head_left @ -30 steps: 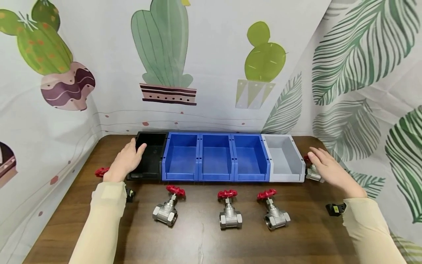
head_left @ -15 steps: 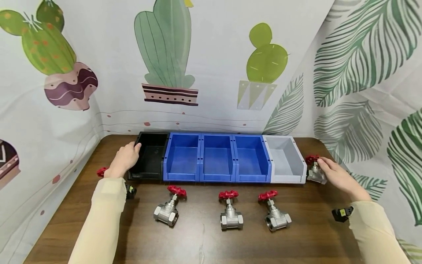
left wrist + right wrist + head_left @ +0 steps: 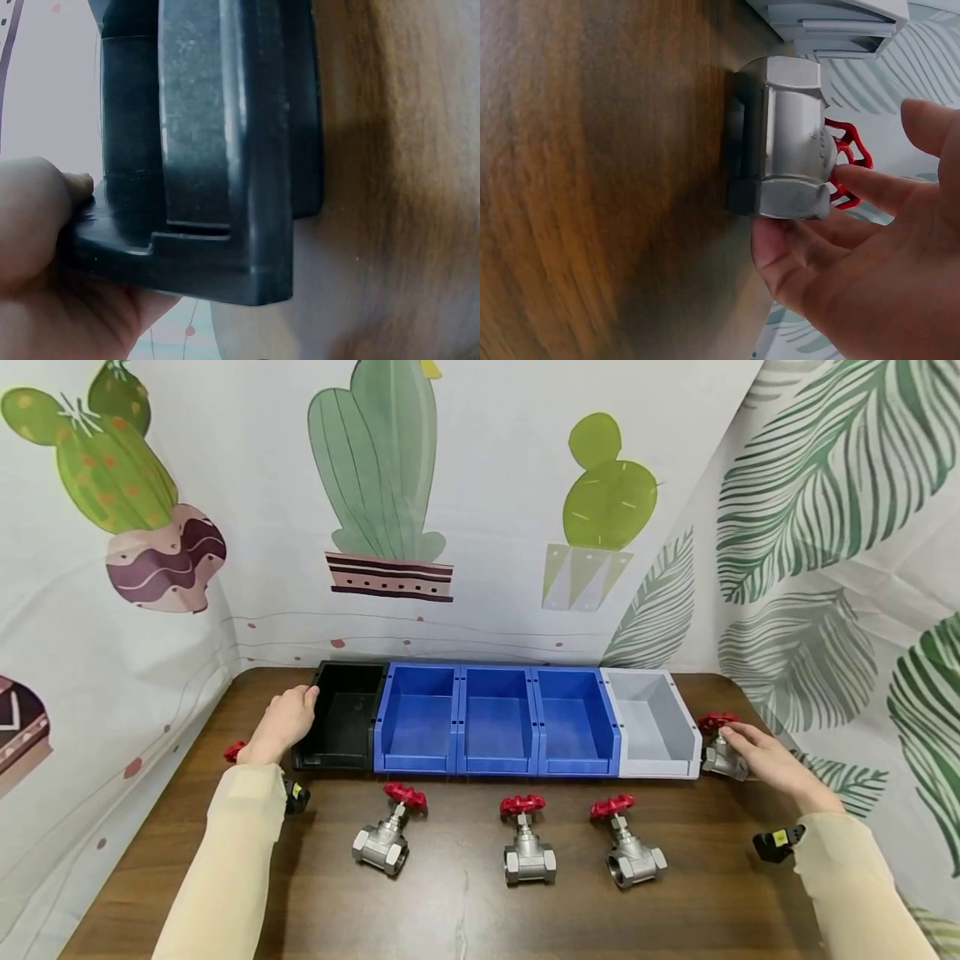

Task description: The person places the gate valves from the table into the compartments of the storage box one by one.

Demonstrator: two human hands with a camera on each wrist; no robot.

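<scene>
Fingers (image 3: 152,306) and thumb of the left hand (image 3: 281,724) are clamped on the side wall of the black bin (image 3: 342,731), which sits towards the far left corner of the bench (image 3: 555,922); the thumb hooks over the wall's top and the other fingers lie along its outside. Over by the bench's right edge, a steel valve (image 3: 723,760) rests just beside the grey bin (image 3: 660,768). The right hand (image 3: 768,764) comes at it from the right, fingers extended along the valve body, thumb apart from it. Looking from the head, I can't make out where those fingertips end; the right wrist view shows one close against the red handwheel (image 3: 844,147) and others passing behind the end nut nearer the palm. Only the head view takes in the whole row, with three blue bins (image 3: 498,765) between black and grey, three more valves (image 3: 528,862) spread out in front, and a second handwheel (image 3: 234,751) poking out past the left hand, near the bench's left edge.
</scene>
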